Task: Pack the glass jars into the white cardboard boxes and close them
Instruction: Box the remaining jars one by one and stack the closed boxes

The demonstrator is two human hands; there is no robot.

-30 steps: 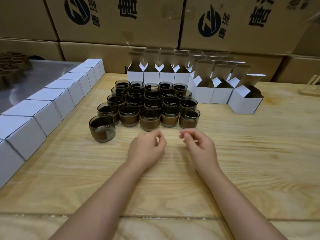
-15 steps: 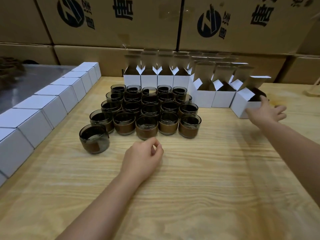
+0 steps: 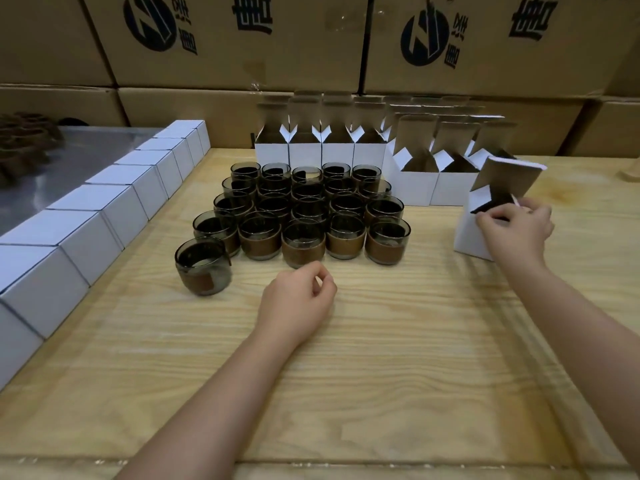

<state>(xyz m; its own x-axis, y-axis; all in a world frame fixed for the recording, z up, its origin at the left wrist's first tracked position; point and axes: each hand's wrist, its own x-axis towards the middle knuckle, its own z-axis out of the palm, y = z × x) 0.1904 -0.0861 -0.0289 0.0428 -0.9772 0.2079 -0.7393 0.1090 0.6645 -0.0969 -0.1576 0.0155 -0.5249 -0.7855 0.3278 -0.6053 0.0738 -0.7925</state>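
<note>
White closed boxes [image 3: 104, 216] line the left edge of the wooden table [image 3: 381, 358], side by side. Near them one glass jar [image 3: 202, 268] stands alone, just beside the packed cluster of jars [image 3: 304, 209] at mid-table. In front of the cluster the left hand [image 3: 298, 303] rests on the wood, fingers loosely curled and holding nothing. Behind the jars a row of open boxes [image 3: 322, 150] stands with flaps up, against brown cartons [image 3: 242, 39]. At the right, the right hand [image 3: 516, 230] grips the rim of a tilted open box [image 3: 472, 237], fingers curled over its edge, apart from the row.
</note>
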